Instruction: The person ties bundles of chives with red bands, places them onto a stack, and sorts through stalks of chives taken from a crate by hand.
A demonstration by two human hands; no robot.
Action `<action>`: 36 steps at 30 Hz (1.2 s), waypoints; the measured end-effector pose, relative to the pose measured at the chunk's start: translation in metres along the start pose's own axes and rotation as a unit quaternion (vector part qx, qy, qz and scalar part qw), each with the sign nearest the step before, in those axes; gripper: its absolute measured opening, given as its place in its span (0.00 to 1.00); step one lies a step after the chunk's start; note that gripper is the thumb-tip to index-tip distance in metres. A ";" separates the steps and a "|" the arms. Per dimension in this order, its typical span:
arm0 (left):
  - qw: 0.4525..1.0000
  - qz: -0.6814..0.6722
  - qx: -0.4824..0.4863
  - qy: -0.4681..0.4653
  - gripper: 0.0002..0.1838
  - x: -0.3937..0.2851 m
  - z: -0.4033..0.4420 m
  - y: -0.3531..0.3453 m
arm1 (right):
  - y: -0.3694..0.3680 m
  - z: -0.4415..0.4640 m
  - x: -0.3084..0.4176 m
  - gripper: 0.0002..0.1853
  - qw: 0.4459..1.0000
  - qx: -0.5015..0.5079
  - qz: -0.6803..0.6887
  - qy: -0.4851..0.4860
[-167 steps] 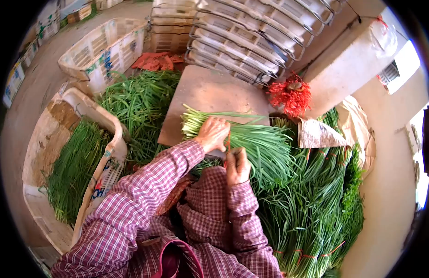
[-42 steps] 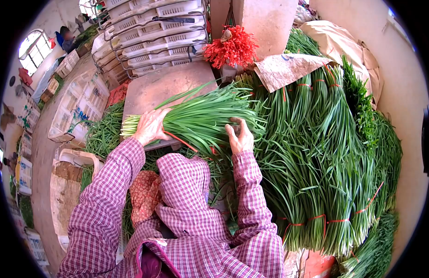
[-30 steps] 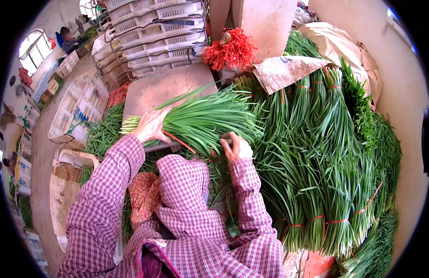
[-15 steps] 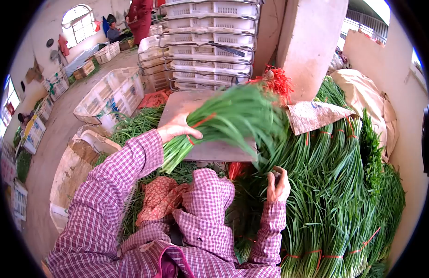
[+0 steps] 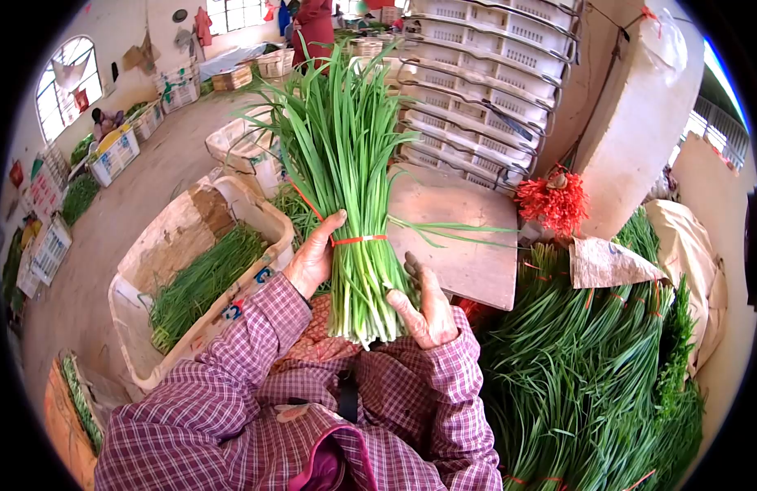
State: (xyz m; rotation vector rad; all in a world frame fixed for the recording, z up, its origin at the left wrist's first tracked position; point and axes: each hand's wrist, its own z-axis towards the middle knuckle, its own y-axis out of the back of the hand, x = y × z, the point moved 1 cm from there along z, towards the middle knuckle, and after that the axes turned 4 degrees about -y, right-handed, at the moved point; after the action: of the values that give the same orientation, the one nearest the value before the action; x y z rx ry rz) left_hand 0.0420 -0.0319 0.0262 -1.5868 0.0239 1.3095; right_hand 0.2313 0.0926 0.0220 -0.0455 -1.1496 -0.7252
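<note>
A bundle of green chives (image 5: pixel 346 155) stands upright in front of my chest, leaves up and pale stem ends down. A red band (image 5: pixel 358 240) circles its stems. My left hand (image 5: pixel 313 254) is closed around the bundle's left side at the band; its far fingers are hidden behind the stems. At the lower right of the stems is my right hand (image 5: pixel 428 311), with thumb and fingers apart and nothing held. Its thumb lies close against the stems; whether it presses on them I cannot tell. A few loose leaves (image 5: pixel 452 229) stick out to the right over a board (image 5: pixel 468 266).
On the right lies a large heap of chives (image 5: pixel 583 360), partly under sacking (image 5: pixel 612 263). A cluster of red ties (image 5: pixel 553 200) hangs beside the pillar (image 5: pixel 632 131). Stacked white crates (image 5: pixel 485 74) rise behind the board. To my left is a crate (image 5: pixel 137 327) holding chives.
My left hand has brought the chives from over the board back toward me and turned them upright. My right hand has moved from the heap to the stem ends. The view has swung left.
</note>
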 end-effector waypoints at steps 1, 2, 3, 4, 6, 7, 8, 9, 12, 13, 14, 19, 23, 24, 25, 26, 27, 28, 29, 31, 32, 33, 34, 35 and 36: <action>1.000 -0.008 0.004 -0.020 0.28 -0.004 -0.004 0.000 | -0.006 0.003 0.010 0.36 0.997 -0.023 -0.057 0.048; 0.999 -0.010 -0.002 -0.030 0.28 -0.007 -0.008 0.000 | -0.007 0.004 0.021 0.33 0.992 -0.049 -0.102 0.062; 0.999 -0.013 -0.004 -0.039 0.28 -0.011 -0.010 0.001 | -0.007 0.005 0.036 0.30 0.983 -0.077 -0.147 0.076; 0.999 -0.021 0.002 -0.032 0.28 -0.014 -0.009 0.006 | -0.010 0.005 0.042 0.23 0.971 -0.113 -0.182 0.103; 0.999 -0.027 -0.017 -0.044 0.29 -0.017 -0.011 0.008 | -0.018 0.005 0.056 0.21 0.963 -0.094 -0.220 0.121; 0.998 -0.031 -0.023 -0.048 0.29 -0.019 -0.012 0.009 | -0.023 0.004 0.064 0.18 0.953 -0.079 -0.259 0.136; 0.997 -0.031 -0.029 -0.071 0.29 -0.020 -0.014 0.008 | -0.031 0.005 0.075 0.14 0.935 -0.088 -0.315 0.136; 0.996 -0.033 -0.032 -0.073 0.29 -0.020 -0.016 0.008 | -0.039 0.006 0.077 0.14 0.919 -0.093 -0.350 0.154; 0.991 -0.018 -0.058 -0.123 0.31 -0.025 -0.025 0.008 | -0.061 0.011 0.071 0.09 0.901 -0.104 -0.383 0.174; 0.990 -0.019 -0.061 -0.127 0.31 -0.026 -0.025 0.012 | -0.067 0.013 0.069 0.09 0.901 -0.101 -0.381 0.178; 0.988 -0.014 -0.074 -0.134 0.32 -0.026 -0.024 0.018 | -0.072 0.014 0.066 0.08 0.902 -0.092 -0.383 0.175; 0.981 -0.012 -0.116 -0.156 0.34 -0.030 -0.024 0.048 | -0.071 0.013 0.070 0.08 0.956 0.026 -0.245 0.156; 0.974 -0.022 -0.135 -0.181 0.41 -0.048 -0.032 0.054 | -0.049 -0.001 0.067 0.08 0.976 0.131 -0.116 0.133; 0.970 -0.023 -0.141 -0.196 0.41 -0.051 -0.033 0.056 | -0.044 -0.007 0.064 0.09 0.976 0.143 -0.102 0.130; 0.967 -0.023 -0.147 -0.209 0.42 -0.054 -0.036 0.059 | -0.038 -0.014 0.064 0.10 0.976 0.151 -0.104 0.117; 0.963 -0.005 -0.161 -0.216 0.43 -0.057 -0.037 0.067 | -0.033 -0.020 0.062 0.09 0.974 0.167 -0.098 0.120; 0.961 -0.001 -0.157 -0.226 0.44 -0.061 -0.039 0.067 | -0.027 -0.027 0.059 0.09 0.971 0.183 -0.093 0.122; 0.962 -0.021 -0.147 -0.229 0.44 -0.064 -0.039 0.075 | -0.020 -0.035 0.058 0.09 0.968 0.204 -0.110 0.098; 0.962 -0.040 -0.137 -0.232 0.44 -0.068 -0.037 0.087 | -0.012 -0.043 0.056 0.09 0.963 0.225 -0.127 0.075; 0.955 -0.023 -0.166 -0.247 0.43 -0.082 -0.047 0.081 | 0.005 -0.058 0.051 0.08 0.959 0.232 -0.157 0.042; 0.955 -0.026 -0.145 -0.259 0.44 -0.088 -0.052 0.080 | 0.015 -0.065 0.039 0.09 0.958 0.229 -0.168 0.044; 0.954 -0.029 -0.124 -0.271 0.44 -0.094 -0.056 0.083 | 0.024 -0.070 0.035 0.09 0.956 0.213 -0.197 0.047; 0.952 -0.019 -0.126 -0.278 0.44 -0.097 -0.059 0.087 | 0.034 -0.078 0.019 0.10 0.951 0.198 -0.234 0.037; 0.951 -0.016 -0.128 -0.282 0.44 -0.099 -0.063 0.092 | 0.045 -0.082 0.013 0.10 0.941 0.183 -0.285 0.019; 0.943 -0.002 -0.141 -0.300 0.45 -0.099 -0.065 0.098 | 0.053 -0.081 0.011 0.10 0.922 0.182 -0.343 -0.003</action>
State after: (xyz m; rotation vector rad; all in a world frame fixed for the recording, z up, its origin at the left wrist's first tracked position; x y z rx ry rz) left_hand -0.0081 -0.1775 0.0247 -1.3481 -0.5661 1.8067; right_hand 0.3281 0.0968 0.0133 0.7013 -1.2973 -1.1087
